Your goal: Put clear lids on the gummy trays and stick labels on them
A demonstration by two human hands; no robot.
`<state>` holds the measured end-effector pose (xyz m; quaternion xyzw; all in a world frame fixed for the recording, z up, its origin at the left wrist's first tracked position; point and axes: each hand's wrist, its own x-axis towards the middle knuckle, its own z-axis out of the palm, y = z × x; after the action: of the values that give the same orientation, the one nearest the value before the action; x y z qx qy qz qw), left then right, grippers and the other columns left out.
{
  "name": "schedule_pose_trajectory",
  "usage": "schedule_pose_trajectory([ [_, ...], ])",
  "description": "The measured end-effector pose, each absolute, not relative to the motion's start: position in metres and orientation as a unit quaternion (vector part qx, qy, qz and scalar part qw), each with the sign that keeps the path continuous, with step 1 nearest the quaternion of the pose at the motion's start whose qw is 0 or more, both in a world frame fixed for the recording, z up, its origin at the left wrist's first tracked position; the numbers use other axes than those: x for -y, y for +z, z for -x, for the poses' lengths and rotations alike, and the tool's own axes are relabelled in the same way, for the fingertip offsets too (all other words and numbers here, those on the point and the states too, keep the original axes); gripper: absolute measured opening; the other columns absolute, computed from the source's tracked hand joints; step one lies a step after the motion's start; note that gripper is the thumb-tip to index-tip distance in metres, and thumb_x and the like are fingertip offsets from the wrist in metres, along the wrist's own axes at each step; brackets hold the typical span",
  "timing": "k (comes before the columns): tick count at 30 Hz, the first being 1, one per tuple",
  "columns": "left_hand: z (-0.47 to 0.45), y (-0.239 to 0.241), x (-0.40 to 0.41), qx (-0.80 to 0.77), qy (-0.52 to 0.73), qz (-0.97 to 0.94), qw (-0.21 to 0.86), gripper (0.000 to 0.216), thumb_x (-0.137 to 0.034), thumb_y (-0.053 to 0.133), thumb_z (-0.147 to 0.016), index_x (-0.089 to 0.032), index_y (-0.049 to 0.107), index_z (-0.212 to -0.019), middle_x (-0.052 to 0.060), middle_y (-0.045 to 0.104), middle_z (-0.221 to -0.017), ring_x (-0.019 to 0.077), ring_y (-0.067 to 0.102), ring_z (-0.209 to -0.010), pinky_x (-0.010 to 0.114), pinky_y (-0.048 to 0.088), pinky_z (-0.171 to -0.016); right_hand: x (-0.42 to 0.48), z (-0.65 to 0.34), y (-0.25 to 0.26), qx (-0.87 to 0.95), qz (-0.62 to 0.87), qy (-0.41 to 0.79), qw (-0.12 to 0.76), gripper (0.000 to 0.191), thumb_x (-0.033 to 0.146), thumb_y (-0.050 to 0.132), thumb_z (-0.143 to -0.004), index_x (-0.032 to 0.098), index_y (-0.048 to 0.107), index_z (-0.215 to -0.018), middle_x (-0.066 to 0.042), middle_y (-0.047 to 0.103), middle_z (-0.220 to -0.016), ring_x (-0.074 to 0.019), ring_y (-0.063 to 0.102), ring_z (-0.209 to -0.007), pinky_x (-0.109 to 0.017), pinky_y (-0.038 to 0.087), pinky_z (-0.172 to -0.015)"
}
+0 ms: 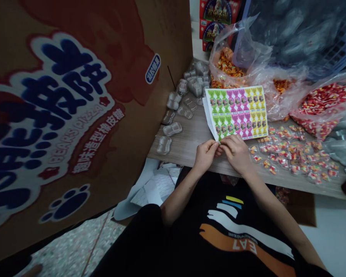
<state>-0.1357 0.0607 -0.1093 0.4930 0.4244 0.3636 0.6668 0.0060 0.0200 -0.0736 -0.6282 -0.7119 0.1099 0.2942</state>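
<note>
A sheet of printed stickers (237, 111) in green, pink and yellow columns lies on top of other white sheets on the table. My left hand (205, 154) is closed in a pinch at the sheet's lower left corner. Right beside it, my right hand (237, 154) is closed too, its bent fingers over the sheet's lower edge and their tips meeting those of the left. A bit of green shows between the fingertips; whether a sticker has come loose there is hidden. Just right of the hands lie clear plastic packs filled with colourful candies (285, 148).
Left stands a tall printed cardboard box (118, 96). Clear empty plastic shells (173, 129) lie beside it on the wooden table (187, 148). Behind are bags of orange candies (229, 67) and red candies (324, 100), a blue basket (328, 63) and red boxes (216, 25).
</note>
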Motion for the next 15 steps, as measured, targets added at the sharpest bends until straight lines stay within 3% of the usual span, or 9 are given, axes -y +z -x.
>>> schedule_pose_trajectory([
  [8, 0.143, -0.112, -0.061, -0.420, 0.337, -0.622, 0.569, 0.024, -0.034, 0.051, -0.095, -0.020, 0.064, -0.081, 0.003, 0.073, -0.076, 0.0166, 0.068, -0.067, 0.026, 0.053, -0.065, -0.026, -0.005, -0.065, 0.748, 0.630, 0.095, 0.188, 0.021, 0.017, 0.050, -0.096, 0.021, 0.068, -0.086, -0.009, 0.068, -0.088, -0.0247, 0.058, -0.088, -0.036, 0.044, -0.076],
  [15, 0.144, -0.111, -0.059, -0.431, 0.335, -0.620, 0.563, 0.023, -0.033, 0.049, -0.096, -0.021, 0.064, -0.082, 0.002, 0.073, -0.074, 0.0165, 0.068, -0.066, 0.026, 0.052, -0.066, -0.032, -0.006, -0.058, 0.754, 0.629, 0.112, 0.150, 0.022, 0.016, 0.050, -0.096, 0.019, 0.068, -0.083, -0.009, 0.067, -0.087, -0.0238, 0.059, -0.087, -0.034, 0.041, -0.074],
])
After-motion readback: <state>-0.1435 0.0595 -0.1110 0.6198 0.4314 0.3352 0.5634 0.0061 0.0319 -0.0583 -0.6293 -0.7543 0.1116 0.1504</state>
